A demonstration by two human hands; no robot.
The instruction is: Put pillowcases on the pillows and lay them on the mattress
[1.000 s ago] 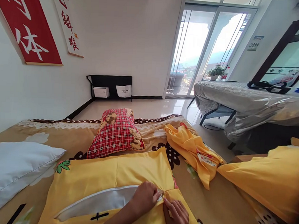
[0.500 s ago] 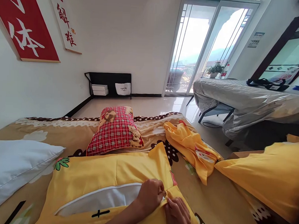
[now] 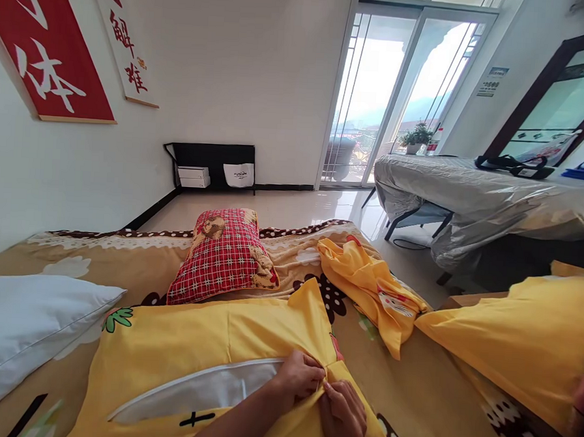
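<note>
A yellow pillowcase (image 3: 183,330) lies in front of me, with a white inner pillow (image 3: 214,387) showing through a long slit in it. My left hand (image 3: 297,377) is closed at the right end of this slit, pinching the pillowcase's edge. Right beside it, my right hand (image 3: 343,413) has its fingers pressed together on the yellow cloth. The fingertips of both hands nearly meet, and the cloth puckers around them. Any small part between the fingertips is too hidden to make out.
On the patterned bedspread (image 3: 429,395) are a white pillow (image 3: 32,322), a red checked cushion (image 3: 226,257) and a crumpled yellow cloth (image 3: 367,281). Another yellow-covered pillow (image 3: 520,341) is at the right. Beyond the bed stands a plastic-covered table (image 3: 421,173).
Both hands keep their pinch at the slit's end. My left fingers have shifted slightly, and the cloth there is bunched a little differently. The view has moved a little.
</note>
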